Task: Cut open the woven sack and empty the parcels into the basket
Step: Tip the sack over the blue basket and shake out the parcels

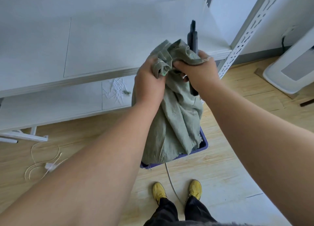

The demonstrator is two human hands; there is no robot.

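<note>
A grey-green woven sack hangs from both my hands, its lower end draped into a blue-purple basket on the floor. My left hand grips a bunched fold of the sack's top end. My right hand grips the neighbouring fold together with a black cutter, whose blade end sticks up past my fingers. The sack covers the basket's inside, so no parcels are visible.
A white shelf unit with a slotted metal upright stands behind the basket. Loose string lies on the wooden floor at left. A white stand base sits at right. My yellow shoes stand just before the basket, by a thin cable.
</note>
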